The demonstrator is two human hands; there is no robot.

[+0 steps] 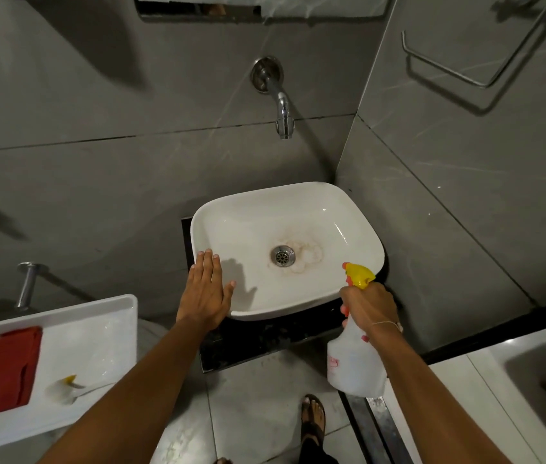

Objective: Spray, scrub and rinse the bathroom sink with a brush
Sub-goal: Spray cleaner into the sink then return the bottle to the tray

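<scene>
A white rectangular sink [358, 229] sits on a black counter, with brown stains around its metal drain [283, 255]. My left hand [205, 291] rests flat and open on the sink's near left rim. My right hand [370, 308] grips a white spray bottle [352, 366] with a yellow nozzle [359, 274], which points toward the basin from its near right corner. A chrome wall tap [280, 103] juts out above the sink. A small brush [64, 390] with a white handle lies in a white tray at the lower left.
The white tray [111, 316] at lower left also holds a folded red cloth [9, 371]. A metal towel bar [479, 61] is on the right wall. Another white basin edge [515, 370] shows at lower right. My sandalled foot [312, 418] stands on the tiled floor.
</scene>
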